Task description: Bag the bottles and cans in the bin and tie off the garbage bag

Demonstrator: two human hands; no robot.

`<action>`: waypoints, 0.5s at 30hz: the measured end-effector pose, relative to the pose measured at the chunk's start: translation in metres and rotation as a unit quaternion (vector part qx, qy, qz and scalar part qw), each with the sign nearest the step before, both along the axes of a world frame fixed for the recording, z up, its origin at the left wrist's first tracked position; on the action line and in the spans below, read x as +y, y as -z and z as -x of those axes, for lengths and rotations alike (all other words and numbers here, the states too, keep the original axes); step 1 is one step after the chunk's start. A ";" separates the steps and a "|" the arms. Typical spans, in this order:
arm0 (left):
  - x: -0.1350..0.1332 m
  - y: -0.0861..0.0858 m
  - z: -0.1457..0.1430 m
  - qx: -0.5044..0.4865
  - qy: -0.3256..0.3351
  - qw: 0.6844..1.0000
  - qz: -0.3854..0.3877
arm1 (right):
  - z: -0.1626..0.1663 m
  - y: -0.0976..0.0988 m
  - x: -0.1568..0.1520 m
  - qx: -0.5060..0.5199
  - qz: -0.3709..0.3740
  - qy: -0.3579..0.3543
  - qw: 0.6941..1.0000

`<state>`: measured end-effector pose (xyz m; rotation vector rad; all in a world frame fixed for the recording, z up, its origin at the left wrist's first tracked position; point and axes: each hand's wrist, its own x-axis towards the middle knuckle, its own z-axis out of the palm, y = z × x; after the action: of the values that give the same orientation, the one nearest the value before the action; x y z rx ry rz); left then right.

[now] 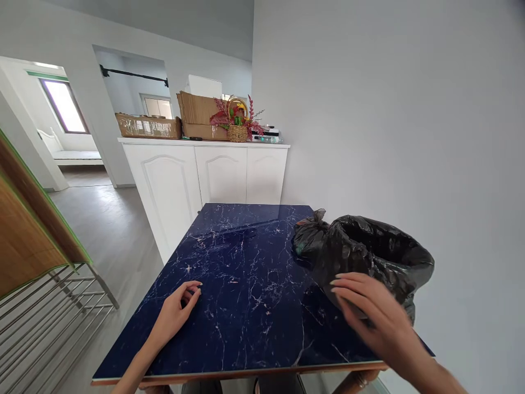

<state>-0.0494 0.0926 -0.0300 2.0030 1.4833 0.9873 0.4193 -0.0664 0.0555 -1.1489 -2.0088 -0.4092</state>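
My left hand (179,307) rests on the left part of a blue marble-patterned table (246,295). Its fingers are loosely curled, with a gap between thumb and fingertips and nothing in it. On the right, my right hand (375,314) is raised with its fingers stretched out, in front of a bin lined with a black plastic bag (383,268). Whether the fingertips touch the bag I cannot tell. The lined bin stands at the table's right side, its mouth open upward. Left of it sits a knotted black plastic bag (309,238); its contents are hidden.
Behind the table is a white cabinet (221,169) carrying cardboard boxes (150,126) and a wicker basket of artificial flowers (238,131). A grey wall (369,120) borders the right side. A metal rack (77,295) stands on the floor at left.
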 end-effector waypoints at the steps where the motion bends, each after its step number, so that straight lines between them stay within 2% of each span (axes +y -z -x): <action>1: 0.000 0.000 0.000 0.003 0.001 1.000 0.000 | 0.011 0.014 0.006 0.026 0.047 -0.012 0.998; 4: 0.000 0.000 -0.001 0.012 0.001 1.000 0.001 | 0.035 0.054 0.038 0.128 0.195 -0.041 0.972; 7: 0.000 0.000 -0.001 0.017 0.000 1.000 -0.001 | 0.050 0.086 0.087 0.258 0.299 -0.062 0.917; 10: 0.002 0.001 -0.004 0.037 -0.004 0.999 -0.003 | 0.061 0.110 0.142 0.313 0.323 -0.065 0.891; 15: 0.014 0.007 -0.018 0.122 0.013 0.992 -0.032 | 0.074 0.134 0.219 0.349 0.334 -0.052 0.874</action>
<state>-0.0310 0.1070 -0.0365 2.2493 1.5615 0.8114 0.3457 0.1529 -0.0788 -1.3181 -1.5495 0.7370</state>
